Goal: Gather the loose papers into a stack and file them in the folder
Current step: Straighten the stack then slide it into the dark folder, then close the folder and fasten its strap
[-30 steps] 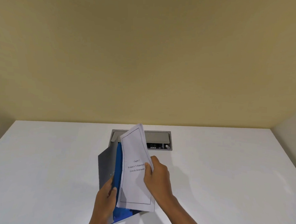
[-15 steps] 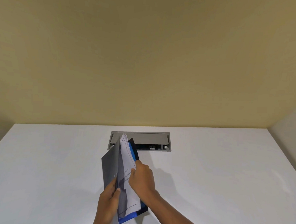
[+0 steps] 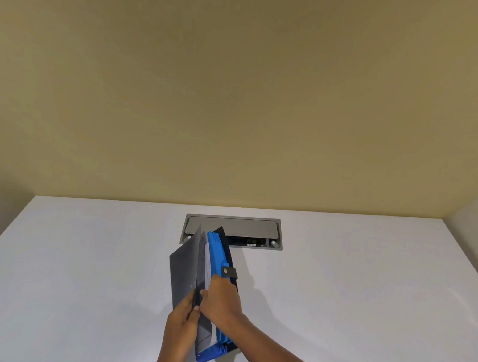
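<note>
A dark grey expanding folder (image 3: 184,272) with blue inner dividers (image 3: 217,251) stands on edge on the white table (image 3: 89,270), near the front middle. My left hand (image 3: 180,327) grips its grey front cover from the left. My right hand (image 3: 220,299) reaches into the folder's mouth, its fingers pressing on the white papers (image 3: 206,258). Only a thin edge of those papers shows between the grey cover and the blue dividers. A small dark clasp tab (image 3: 229,272) sticks out on the folder's right side.
A grey metal cable box (image 3: 231,227) is set into the table just behind the folder, its lid partly open. A tan wall rises behind the table. The table's right edge meets a pale side wall (image 3: 474,218).
The printed white sheet, held up outside the folder a second ago, has slid down inside it. My right hand followed it down and left. The folder has narrowed around the papers.
</note>
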The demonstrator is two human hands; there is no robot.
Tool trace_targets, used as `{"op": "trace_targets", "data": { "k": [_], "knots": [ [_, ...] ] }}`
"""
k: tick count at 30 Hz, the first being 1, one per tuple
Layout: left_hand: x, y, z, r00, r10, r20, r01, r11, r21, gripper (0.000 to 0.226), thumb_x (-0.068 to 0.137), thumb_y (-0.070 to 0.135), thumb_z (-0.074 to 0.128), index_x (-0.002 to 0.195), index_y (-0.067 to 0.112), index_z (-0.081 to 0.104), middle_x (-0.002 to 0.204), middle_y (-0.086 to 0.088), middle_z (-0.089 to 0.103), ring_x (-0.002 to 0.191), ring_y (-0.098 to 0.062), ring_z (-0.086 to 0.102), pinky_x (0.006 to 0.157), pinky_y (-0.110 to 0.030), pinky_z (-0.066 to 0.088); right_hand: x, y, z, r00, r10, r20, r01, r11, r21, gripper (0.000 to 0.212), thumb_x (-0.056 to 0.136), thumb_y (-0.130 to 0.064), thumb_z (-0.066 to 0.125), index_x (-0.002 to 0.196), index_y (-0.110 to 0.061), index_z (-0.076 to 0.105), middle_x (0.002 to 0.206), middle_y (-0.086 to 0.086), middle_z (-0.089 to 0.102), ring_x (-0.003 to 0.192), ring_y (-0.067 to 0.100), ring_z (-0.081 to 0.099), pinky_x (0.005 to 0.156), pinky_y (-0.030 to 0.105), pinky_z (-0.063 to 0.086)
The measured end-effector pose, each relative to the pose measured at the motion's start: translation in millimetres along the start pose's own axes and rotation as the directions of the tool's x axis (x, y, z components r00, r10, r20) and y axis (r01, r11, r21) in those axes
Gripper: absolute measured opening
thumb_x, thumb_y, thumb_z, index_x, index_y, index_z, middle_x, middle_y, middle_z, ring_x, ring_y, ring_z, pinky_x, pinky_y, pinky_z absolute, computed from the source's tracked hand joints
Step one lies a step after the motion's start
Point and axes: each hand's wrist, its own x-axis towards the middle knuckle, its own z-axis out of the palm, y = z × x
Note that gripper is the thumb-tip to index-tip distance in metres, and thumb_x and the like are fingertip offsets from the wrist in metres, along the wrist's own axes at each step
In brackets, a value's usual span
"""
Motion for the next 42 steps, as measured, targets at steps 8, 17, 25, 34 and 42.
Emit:
{"op": "trace_targets", "data": {
  "k": [8, 17, 25, 34, 42],
  "knots": [
    [6.3, -6.0, 8.1, 1.0, 0.012, -0.007, -0.012, 0.998, 0.059, 0.049, 0.105, 0.017, 0.047, 0.154, 0.013, 0.041, 0.153, -0.013, 0.053, 0.137, -0.035, 0.054, 0.116, -0.044, 0.041, 0.3, 23.8, -8.5, 1.0, 0.018, 0.003, -0.018, 0.998, -0.053, 0.025, 0.102, -0.012, 0.064, 0.126, -0.01, 0.064, 0.122, 0.009, 0.071, 0.11, 0.022, 0.07, 0.096, 0.031, 0.057],
    [13.0, -6.5, 26.6, 1.0, 0.006, -0.012, -0.005, 0.998, 0.059, 0.046, 0.104, 0.016, 0.051, 0.15, 0.015, 0.048, 0.147, -0.011, 0.059, 0.131, -0.034, 0.059, 0.112, -0.047, 0.045, 11.0, 45.4, -13.8, 0.999, 0.053, 0.005, -0.054, 0.997, 0.064, 0.019, 0.104, -0.016, 0.062, 0.109, -0.003, 0.074, 0.107, 0.013, 0.076, 0.1, 0.022, 0.074, 0.095, 0.032, 0.062],
    [21.0, -7.0, 45.4, 1.0, 0.004, 0.019, -0.007, 0.99, 0.142, 0.044, 0.102, 0.017, 0.055, 0.145, 0.011, 0.054, 0.134, -0.011, 0.068, 0.104, -0.019, 0.068, 0.108, -0.038, 0.05, 17.2, 62.6, -12.6, 0.998, 0.063, 0.023, -0.066, 0.976, 0.209, 0.024, 0.101, -0.029, 0.069, 0.105, -0.009, 0.081, 0.101, 0.006, 0.079, 0.095, 0.016, 0.076, 0.094, 0.021, 0.059],
    [30.6, -34.3, 86.8, 0.991, 0.054, 0.119, -0.105, 0.871, 0.48, 0.052, 0.102, 0.02, 0.056, 0.152, 0.017, 0.043, 0.125, 0.0, 0.07, 0.081, -0.008, 0.068, 0.099, -0.024, 0.054, 20.0, 104.4, -22.8, 0.989, 0.151, -0.001, -0.149, 0.974, 0.17, 0.024, 0.092, -0.034, 0.08, 0.087, -0.01, 0.08, 0.076, -0.002, 0.071, 0.063, 0.006, 0.062, 0.065, 0.008, 0.044],
    [44.3, -57.0, 120.4, 0.971, 0.012, 0.239, -0.199, 0.597, 0.777, 0.073, 0.103, 0.045, 0.045, 0.16, 0.008, 0.018, 0.17, -0.015, 0.018, 0.152, -0.032, 0.035, 0.116, -0.039, 0.043, 22.8, 144.6, -28.7, 0.983, 0.185, 0.016, -0.185, 0.98, 0.065, 0.013, 0.094, -0.017, 0.076, 0.087, -0.009, 0.082, 0.087, 0.004, 0.082, 0.081, 0.015, 0.076, 0.079, 0.024, 0.06]
  ]
}}
